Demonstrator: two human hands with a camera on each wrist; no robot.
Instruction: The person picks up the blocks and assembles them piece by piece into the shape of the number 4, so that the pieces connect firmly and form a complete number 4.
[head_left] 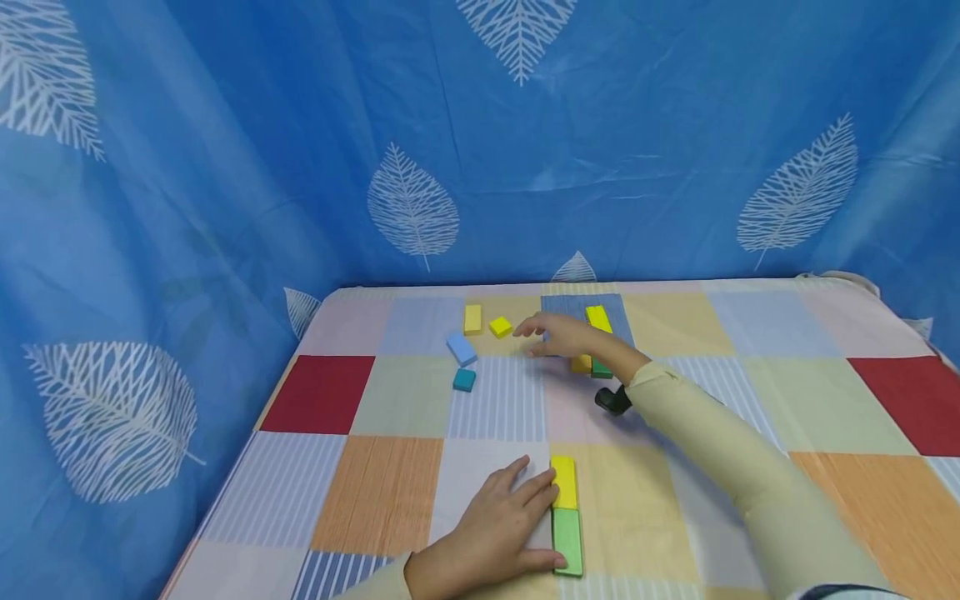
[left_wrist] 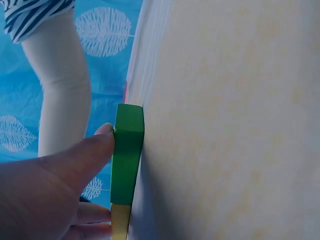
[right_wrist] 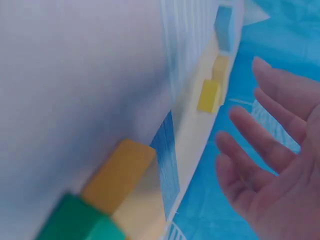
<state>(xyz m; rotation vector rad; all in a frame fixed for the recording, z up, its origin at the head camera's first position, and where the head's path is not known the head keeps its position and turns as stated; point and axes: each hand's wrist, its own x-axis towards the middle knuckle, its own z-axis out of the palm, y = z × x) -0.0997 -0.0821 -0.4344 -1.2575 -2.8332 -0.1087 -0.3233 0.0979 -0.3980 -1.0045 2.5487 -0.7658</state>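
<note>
1. The left hand [head_left: 491, 527] had its fingers spread, tips against a bright yellow rectangular block [head_left: 564, 483], thumb on a light green rectangular block [head_left: 568, 542]; these lay end to end on the near part of the surface [head_left: 825, 400], so the touch probably kept them aligned.
2. The right hand [head_left: 564, 335] hovered near a small yellow square block [head_left: 500, 327]; its fingers were loosely apart, holding nothing, a pose that seemed suited to reaching.
3. Patchwork-patterned cloth covered the surface; a blue curtain [head_left: 600, 192] with white leaf prints hung behind.
</note>
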